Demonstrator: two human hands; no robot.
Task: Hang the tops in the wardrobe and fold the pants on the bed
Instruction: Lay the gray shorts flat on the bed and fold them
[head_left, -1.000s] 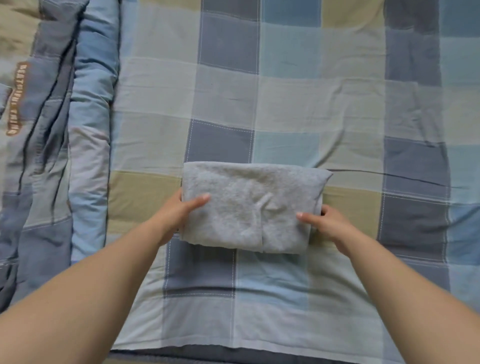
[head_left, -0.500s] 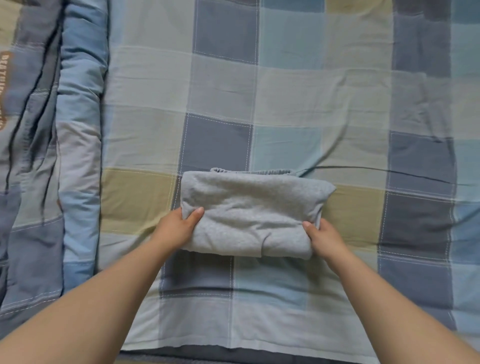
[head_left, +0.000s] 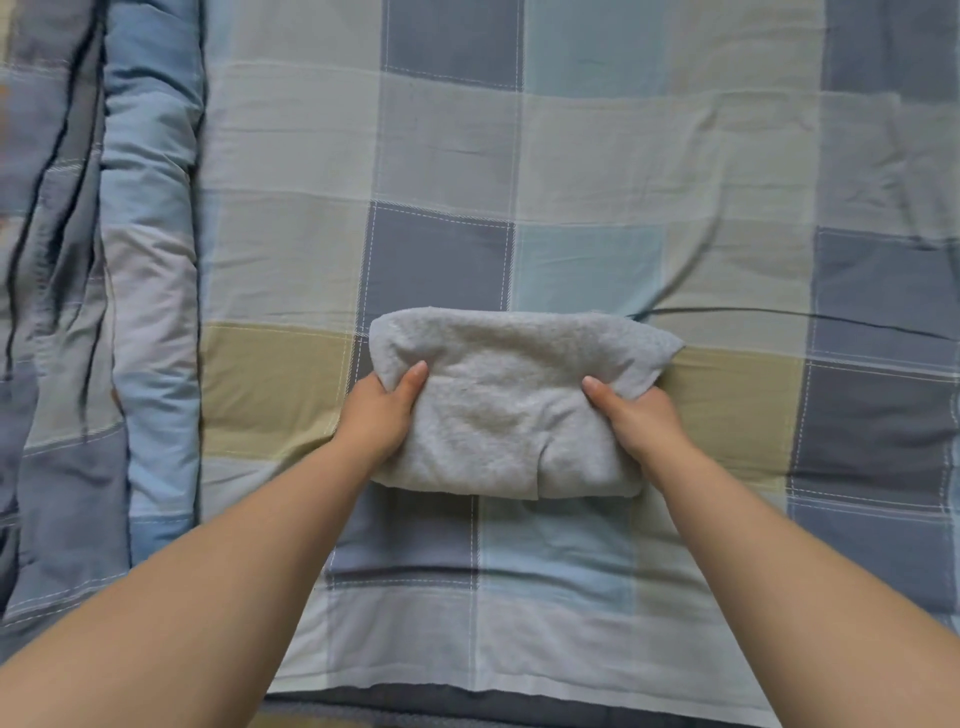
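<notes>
Fingers under pants (head_left: 511, 405) (thumbs visible)

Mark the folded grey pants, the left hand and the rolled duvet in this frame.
folded grey pants (head_left: 511, 415): head view, middle of the top layer.
left hand (head_left: 382, 410): head view, back of the hand.
rolled duvet (head_left: 150, 260): head view, light blue roll at the left.

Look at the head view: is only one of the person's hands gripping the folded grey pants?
No, the left hand and the right hand each grip a side of the folded grey pants, thumbs on top.
</notes>
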